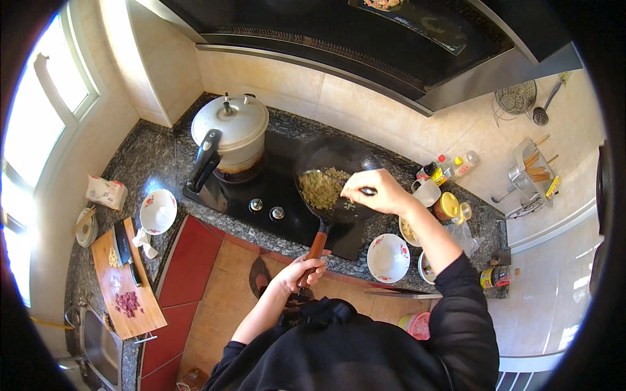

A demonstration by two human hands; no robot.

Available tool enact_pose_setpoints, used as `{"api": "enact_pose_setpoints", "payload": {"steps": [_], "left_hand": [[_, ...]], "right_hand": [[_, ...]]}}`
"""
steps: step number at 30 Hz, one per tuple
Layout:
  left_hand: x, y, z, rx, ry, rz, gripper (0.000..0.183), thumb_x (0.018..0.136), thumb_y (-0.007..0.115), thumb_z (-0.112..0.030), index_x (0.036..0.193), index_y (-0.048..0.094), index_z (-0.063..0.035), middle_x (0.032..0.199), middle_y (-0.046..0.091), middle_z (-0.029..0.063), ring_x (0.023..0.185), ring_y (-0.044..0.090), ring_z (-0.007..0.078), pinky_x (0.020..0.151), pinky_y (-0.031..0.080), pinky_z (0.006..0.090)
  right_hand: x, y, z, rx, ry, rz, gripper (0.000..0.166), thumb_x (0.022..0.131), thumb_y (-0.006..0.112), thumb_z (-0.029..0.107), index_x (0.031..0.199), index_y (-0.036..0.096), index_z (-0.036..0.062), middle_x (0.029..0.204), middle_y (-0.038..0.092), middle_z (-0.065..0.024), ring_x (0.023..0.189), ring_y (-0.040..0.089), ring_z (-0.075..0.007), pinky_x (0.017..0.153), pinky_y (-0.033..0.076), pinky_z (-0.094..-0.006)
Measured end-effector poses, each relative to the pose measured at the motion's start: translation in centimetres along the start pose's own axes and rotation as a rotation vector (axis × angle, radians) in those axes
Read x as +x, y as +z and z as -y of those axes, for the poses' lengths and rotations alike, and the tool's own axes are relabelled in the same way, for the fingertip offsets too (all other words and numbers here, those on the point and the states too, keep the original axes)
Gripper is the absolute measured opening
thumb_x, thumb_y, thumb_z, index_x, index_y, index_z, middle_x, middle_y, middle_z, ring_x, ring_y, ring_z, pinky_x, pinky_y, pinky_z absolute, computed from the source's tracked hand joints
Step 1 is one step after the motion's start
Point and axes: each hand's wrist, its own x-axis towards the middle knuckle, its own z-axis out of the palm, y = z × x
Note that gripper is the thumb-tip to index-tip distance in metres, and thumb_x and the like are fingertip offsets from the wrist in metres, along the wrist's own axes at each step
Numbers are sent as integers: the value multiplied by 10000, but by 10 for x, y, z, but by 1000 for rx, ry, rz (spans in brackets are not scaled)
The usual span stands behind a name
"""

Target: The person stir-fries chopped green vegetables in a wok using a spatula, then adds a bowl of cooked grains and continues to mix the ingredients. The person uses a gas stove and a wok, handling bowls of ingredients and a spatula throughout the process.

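My left hand (pixel 302 271) grips the brown wooden handle (pixel 318 244) of a dark wok (pixel 320 151) on the black glass hob (pixel 239 188). Above the wok, my right hand (pixel 374 193) is closed around a cooking utensil. Its dark handle end (pixel 368 191) sticks out of the fist, and its metal head is blurred in the food. Chopped green and pale food (pixel 320 191) lies in the wok, mostly towards its left side. Two hob knobs (pixel 277 213) sit left of the wok handle.
A pressure cooker (pixel 230 132) occupies the left burner. Bowls (pixel 388 258), jars (pixel 447 205) and bottles (pixel 442 168) crowd the right counter. At left, a cleaver (pixel 123 247) and diced meat (pixel 128 304) lie on a wooden cutting board (pixel 142 313), beside a white bowl (pixel 158 211). The range hood (pixel 313 44) overhangs the hob.
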Motion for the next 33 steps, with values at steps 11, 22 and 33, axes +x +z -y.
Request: {"api": "enact_pose_setpoints", "payload": {"steps": [11,22,33], "left_hand": [[0,-2,0,-23,-3,6,491,938,543,-99,1373,333,-9,711,470,28,462,408,67,406,331,201],[-2,-2,1,7,-3,-17,474,939,534,-108,1363,348,-7,711,468,22,463,412,65,409,342,196],[-2,3,-1,24,0,-21,507,940,550,-151,1379,340,-9,771,516,48,497,439,84,433,364,204]], "right_hand": [[13,-4,70,-12,468,-47,256,883,633,191,717,697,7,591,650,-95,475,590,-150,492,442,-278],[51,-18,50,207,393,-319,291,943,581,221,852,692,-33,753,704,-83,404,534,-96,401,431,-238],[-16,-67,10,-76,169,155,234,888,662,243,742,689,63,736,686,-40,575,599,-123,565,482,-295]]}}
